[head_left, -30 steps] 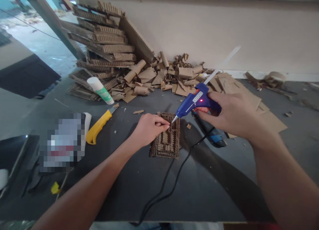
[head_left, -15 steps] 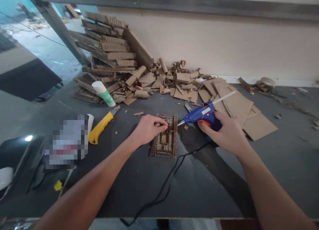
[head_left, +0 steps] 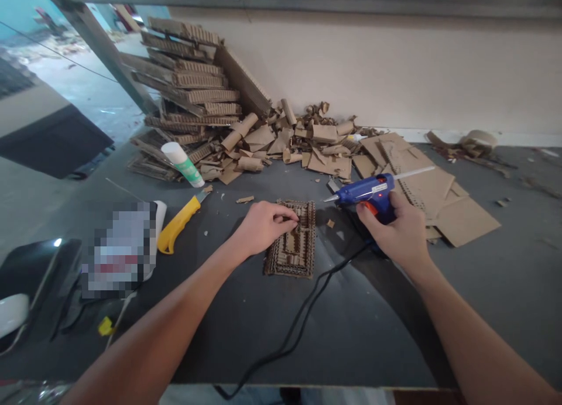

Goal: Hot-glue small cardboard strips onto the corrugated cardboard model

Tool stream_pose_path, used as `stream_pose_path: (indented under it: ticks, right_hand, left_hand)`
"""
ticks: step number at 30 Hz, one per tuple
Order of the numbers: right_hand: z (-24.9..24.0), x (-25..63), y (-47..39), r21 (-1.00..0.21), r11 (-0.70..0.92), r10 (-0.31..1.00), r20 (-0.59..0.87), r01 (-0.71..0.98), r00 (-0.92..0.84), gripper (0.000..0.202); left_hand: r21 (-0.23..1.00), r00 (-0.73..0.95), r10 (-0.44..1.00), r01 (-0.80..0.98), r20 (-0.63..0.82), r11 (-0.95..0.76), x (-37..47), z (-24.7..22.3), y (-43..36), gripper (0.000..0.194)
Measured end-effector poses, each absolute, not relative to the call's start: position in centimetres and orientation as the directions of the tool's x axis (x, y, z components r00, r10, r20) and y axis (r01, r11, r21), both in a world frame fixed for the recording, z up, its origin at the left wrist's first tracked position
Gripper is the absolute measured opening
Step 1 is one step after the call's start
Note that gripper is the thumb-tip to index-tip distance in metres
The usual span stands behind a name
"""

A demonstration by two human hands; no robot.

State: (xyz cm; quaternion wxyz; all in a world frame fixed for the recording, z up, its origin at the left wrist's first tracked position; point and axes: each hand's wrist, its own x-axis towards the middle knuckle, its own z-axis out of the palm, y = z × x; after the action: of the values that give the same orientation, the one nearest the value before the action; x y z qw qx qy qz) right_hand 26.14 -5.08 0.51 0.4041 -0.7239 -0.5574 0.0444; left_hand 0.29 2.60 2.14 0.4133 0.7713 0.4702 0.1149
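Note:
A rectangular piece built from corrugated cardboard strips [head_left: 292,258] lies flat on the dark table. Over its upper left part, my left hand [head_left: 267,225] has its fingertips pinched together, touching the piece; whatever is between them is too small to make out. My right hand [head_left: 397,229] grips a blue glue gun [head_left: 366,189] with an orange trigger and a small red light. The gun's nozzle points left, up and to the right of the cardboard piece, apart from it. A glue stick sticks out of the gun's back.
Stacked corrugated panels [head_left: 202,80] and cardboard scraps [head_left: 281,138] line the back. A glue tube [head_left: 182,164], yellow cutter [head_left: 179,225] and blurred-out object [head_left: 118,250] are at left. Flat cardboard sheets [head_left: 468,220] lie at right. A black cable [head_left: 302,323] crosses the front.
My right hand has moved the glue gun up and to the right, so its nozzle is farther from the cardboard piece. My left hand has stayed nearly in place.

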Motion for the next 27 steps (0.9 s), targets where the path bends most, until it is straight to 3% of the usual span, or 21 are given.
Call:
stream_pose_path:
  ticks: [6, 9, 14, 17, 19, 23, 27]
  right_hand:
    - [0.1, 26.0, -5.1, -0.604, -0.065, 0.823, 0.417, 0.794, 0.385, 0.027]
    - [0.4, 25.8, -5.5, -0.686, -0.065, 0.822, 0.375, 0.724, 0.429, 0.028]
    - [0.8, 24.0, -6.4, -0.92, -0.032, 0.935, 0.111, 0.392, 0.336, 0.037]
    - [0.7, 22.1, -6.9, -0.969, -0.126, 0.964, -0.069, 0.214, 0.256, 0.043]
    - [0.3, 21.0, -7.2, -0.951, -0.199, 0.957, -0.135, 0.238, 0.258, 0.044]
    - [-0.5, 19.7, -7.4, -0.931, -0.194, 0.96, -0.115, 0.311, 0.254, 0.04]
    - [-0.9, 19.3, -7.5, -0.956, -0.191, 0.958, -0.131, 0.224, 0.256, 0.04]
  left_hand:
    - [0.768, 0.515, 0.835, 0.61, -0.193, -0.198, 0.3, 1.9, 2.5, 0.023]
    - [0.779, 0.516, 0.836, 0.597, -0.189, -0.193, 0.3, 1.7, 2.5, 0.024]
    - [0.76, 0.509, 0.845, 0.611, -0.163, -0.221, 0.4, 1.8, 2.5, 0.02]
    - [0.749, 0.532, 0.838, 0.603, -0.122, -0.275, 0.3, 2.0, 2.4, 0.021]
    - [0.746, 0.549, 0.831, 0.591, -0.093, -0.307, 0.2, 2.1, 2.3, 0.02]
    - [0.74, 0.565, 0.823, 0.575, -0.052, -0.348, 0.0, 1.8, 2.3, 0.021]
    - [0.749, 0.543, 0.838, 0.574, -0.048, -0.329, -0.2, 1.6, 2.3, 0.025]
